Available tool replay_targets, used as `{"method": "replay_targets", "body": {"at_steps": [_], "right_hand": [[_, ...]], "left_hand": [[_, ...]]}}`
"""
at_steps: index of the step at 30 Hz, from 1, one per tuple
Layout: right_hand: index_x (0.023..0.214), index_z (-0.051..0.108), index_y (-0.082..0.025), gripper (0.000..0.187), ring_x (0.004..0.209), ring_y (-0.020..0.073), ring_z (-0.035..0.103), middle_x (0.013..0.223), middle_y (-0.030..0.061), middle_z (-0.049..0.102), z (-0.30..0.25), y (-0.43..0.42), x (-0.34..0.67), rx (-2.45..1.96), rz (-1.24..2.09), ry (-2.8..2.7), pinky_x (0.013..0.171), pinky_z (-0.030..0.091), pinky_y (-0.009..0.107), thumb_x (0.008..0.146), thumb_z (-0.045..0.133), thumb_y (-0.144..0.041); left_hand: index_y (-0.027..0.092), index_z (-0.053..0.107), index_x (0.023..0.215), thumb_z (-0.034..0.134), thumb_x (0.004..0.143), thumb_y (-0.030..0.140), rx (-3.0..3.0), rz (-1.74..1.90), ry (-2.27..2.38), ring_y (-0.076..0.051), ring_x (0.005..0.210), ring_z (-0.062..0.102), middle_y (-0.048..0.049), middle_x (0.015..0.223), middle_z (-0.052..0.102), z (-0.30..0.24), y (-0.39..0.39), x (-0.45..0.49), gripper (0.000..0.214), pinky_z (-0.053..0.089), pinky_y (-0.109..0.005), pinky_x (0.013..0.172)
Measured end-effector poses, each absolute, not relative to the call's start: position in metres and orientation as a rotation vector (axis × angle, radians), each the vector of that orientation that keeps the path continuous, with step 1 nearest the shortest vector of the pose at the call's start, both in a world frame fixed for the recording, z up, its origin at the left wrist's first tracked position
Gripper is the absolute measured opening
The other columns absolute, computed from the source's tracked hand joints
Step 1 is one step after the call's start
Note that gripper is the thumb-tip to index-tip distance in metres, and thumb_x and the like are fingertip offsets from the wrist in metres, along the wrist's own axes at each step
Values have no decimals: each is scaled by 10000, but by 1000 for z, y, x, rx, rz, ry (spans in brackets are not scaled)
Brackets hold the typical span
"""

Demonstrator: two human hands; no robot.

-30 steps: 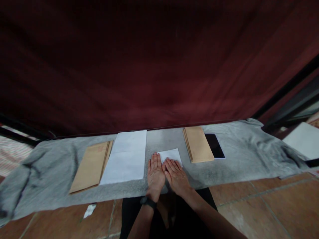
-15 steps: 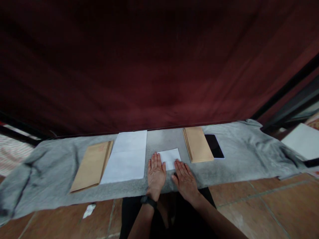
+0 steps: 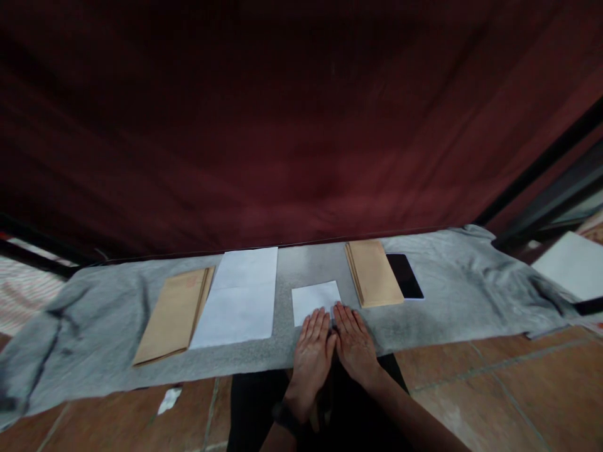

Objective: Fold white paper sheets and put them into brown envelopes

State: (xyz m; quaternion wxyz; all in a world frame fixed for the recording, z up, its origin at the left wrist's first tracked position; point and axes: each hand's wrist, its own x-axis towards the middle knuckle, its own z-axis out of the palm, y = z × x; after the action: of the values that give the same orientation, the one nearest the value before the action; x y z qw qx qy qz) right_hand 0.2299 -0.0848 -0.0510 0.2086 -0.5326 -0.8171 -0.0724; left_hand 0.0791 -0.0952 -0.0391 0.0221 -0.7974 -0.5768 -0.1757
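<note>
A small white folded sheet of paper (image 3: 315,297) lies flat on the grey cloth in front of me. My left hand (image 3: 313,348) rests flat with fingers stretched out over the paper's near edge. Beside it, my right hand (image 3: 354,339) lies flat too, its fingertips at the paper's near right corner. The two thumbs nearly meet. Neither hand grips anything. Left of the paper are larger white sheets (image 3: 238,298) with a crease across them. To the right sits a stack of brown envelopes (image 3: 377,273).
Another pile of brown envelopes (image 3: 172,311) lies at the left. A dark phone (image 3: 406,276) is beside the right stack. The grey cloth (image 3: 461,295) covers a narrow bench against a dark red curtain (image 3: 301,157). A white scrap (image 3: 169,399) lies on the tiled floor.
My left hand has slid from the paper's left edge to its near edge, next to my right hand. My right hand has hardly moved, and the paper stays in place.
</note>
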Motion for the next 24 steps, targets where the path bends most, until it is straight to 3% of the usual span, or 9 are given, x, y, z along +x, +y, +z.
{"method": "replay_targets", "body": {"at_steps": [4,11,17,24], "right_hand": [[1583,253,-101,607,1443,231,402,1554,130,437,-50,-85,230,-1470,-201,-2268,1223,258,437,1008,405,-220],[1538,363,-90,545,1427,229,427,1524,133,484,-51,-84,228,-1479,-175,-2228,1216,275,433,1020,404,-254],[1550,341,-96,561,1426,232,429,1518,139,489,-52,-84,229,-1478,-165,-2221,1216,282,444,1027,412,-285],[1500,455,-167,479,1432,228,420,1528,89,488,-36,-79,224,-1409,-31,-2322,1219,283,459,1042,400,-293]], "left_hand": [[148,356,1537,418,1018,313,-2466,-514,-1788,-218,1463,381,-103,1560,434,-40,-104,80,548,388,-434,1188],[108,269,1568,441,1010,338,-2326,-546,-1861,-255,1473,363,-151,1567,419,-47,-113,65,627,393,-456,1177],[146,168,1598,423,1022,331,-2232,-586,-1923,-273,1476,358,-160,1577,404,-49,-122,62,656,402,-495,1164],[210,288,1574,454,1000,272,-2251,-542,-1912,-311,1504,288,-154,1621,320,-45,-122,65,601,396,-538,1158]]}}
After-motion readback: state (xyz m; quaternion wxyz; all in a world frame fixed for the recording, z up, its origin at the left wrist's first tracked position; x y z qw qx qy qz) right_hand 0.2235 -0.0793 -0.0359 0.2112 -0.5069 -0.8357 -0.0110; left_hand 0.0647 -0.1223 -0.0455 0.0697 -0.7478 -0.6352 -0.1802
